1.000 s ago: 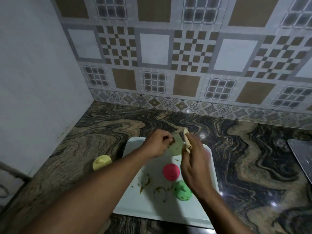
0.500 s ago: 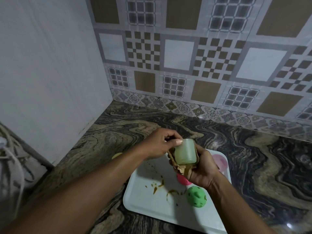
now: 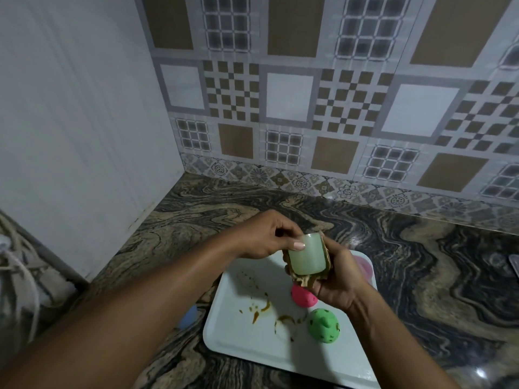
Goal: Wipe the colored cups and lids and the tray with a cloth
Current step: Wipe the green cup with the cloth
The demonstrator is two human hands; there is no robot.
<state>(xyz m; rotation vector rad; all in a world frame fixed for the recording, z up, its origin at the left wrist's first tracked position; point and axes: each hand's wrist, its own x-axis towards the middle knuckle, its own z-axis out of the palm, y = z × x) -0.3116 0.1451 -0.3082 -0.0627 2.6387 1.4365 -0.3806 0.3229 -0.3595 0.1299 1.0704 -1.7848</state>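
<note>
Head view, left hand [image 3: 261, 237] pinching cup [image 3: 307, 254], right hand [image 3: 340, 286] seemingly gripping cloth [image 3: 304, 281]

I see the tray [image 3: 252, 341] on the table [image 3: 421, 276]; on its right side the near lid [image 3: 323, 325] sits just before the far lid [image 3: 304, 297]. Left of the tray lies perhaps a third lid [image 3: 186, 315].
</note>
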